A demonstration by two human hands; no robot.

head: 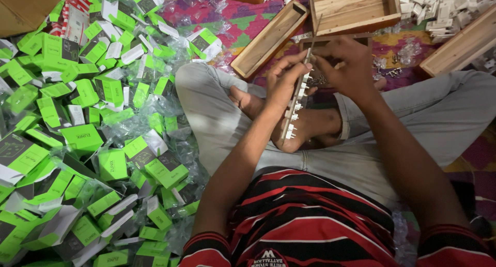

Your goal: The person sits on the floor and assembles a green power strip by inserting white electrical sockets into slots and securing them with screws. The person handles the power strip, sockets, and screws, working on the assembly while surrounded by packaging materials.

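Observation:
I sit cross-legged on the floor. My left hand point(283, 83) holds a long narrow wooden strip point(295, 106) edge-on over my crossed feet, with several small white parts set along it. My right hand point(345, 65) is closed around the strip's upper end, fingers pinched on a thin screwdriver point(312, 42) that points up from the strip. Both hands touch near the top of the strip.
A big heap of small green-and-white boxes point(98, 143) and clear plastic wrap covers the floor to my left. Shallow wooden trays point(268, 40) point(356, 11) lie ahead, another wooden tray point(460, 47) at right, with a pile of white parts point(444, 6) top right.

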